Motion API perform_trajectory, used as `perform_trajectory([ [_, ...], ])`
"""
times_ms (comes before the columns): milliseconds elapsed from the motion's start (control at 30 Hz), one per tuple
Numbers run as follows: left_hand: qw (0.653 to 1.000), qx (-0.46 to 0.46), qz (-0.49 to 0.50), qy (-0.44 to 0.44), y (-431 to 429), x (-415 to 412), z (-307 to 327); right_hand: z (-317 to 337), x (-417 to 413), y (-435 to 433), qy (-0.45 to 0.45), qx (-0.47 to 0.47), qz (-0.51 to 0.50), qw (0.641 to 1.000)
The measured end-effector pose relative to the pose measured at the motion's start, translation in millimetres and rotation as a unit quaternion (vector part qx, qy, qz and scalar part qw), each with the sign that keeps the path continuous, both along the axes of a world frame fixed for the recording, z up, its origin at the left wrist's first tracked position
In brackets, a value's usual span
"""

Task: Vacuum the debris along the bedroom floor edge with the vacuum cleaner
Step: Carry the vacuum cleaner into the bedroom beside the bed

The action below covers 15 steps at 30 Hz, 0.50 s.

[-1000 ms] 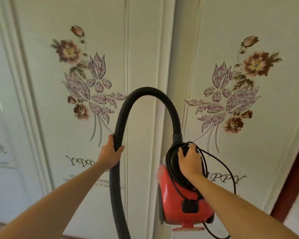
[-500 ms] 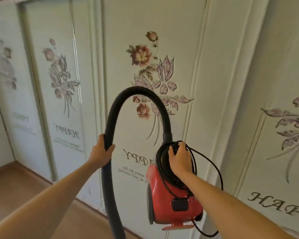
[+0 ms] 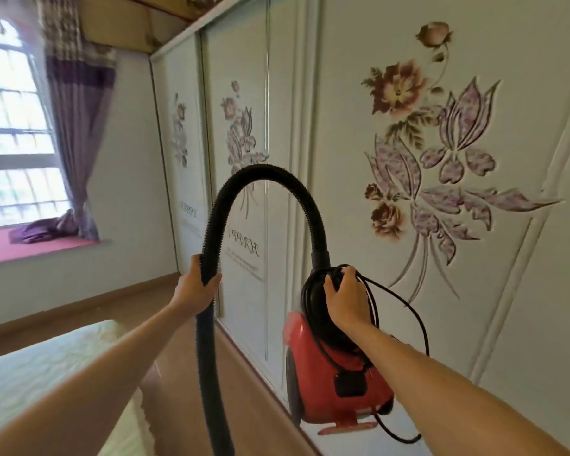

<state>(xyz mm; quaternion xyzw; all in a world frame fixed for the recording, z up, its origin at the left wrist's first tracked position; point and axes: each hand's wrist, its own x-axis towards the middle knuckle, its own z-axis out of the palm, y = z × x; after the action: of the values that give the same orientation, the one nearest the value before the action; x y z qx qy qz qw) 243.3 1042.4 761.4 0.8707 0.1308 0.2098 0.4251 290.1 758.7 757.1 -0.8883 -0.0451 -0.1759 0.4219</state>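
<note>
Vacuum cleaner: glossy red plastic
Hose: matt black ribbed plastic
Floor: smooth, shiny wood
Curtain, ten o'clock: purple cloth

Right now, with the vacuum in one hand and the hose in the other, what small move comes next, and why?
Probably set the vacuum cleaner down on the floor by the wardrobe: the right hand holds it aloft, cord coiled, while the left hand grips the hose.
</note>
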Motion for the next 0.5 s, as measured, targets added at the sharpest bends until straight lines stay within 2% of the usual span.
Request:
perform_trajectory([
  [300, 0.987, -0.013, 0.163, 0.003, 9, 37, -5, 1, 109, 39, 0.004, -0.016, 0.131, 0.991],
  [500, 0.973, -0.023, 0.231, 0.008, 19, 41, -7, 1, 146, 67, 0.001, -0.02, 0.185, 0.983],
])
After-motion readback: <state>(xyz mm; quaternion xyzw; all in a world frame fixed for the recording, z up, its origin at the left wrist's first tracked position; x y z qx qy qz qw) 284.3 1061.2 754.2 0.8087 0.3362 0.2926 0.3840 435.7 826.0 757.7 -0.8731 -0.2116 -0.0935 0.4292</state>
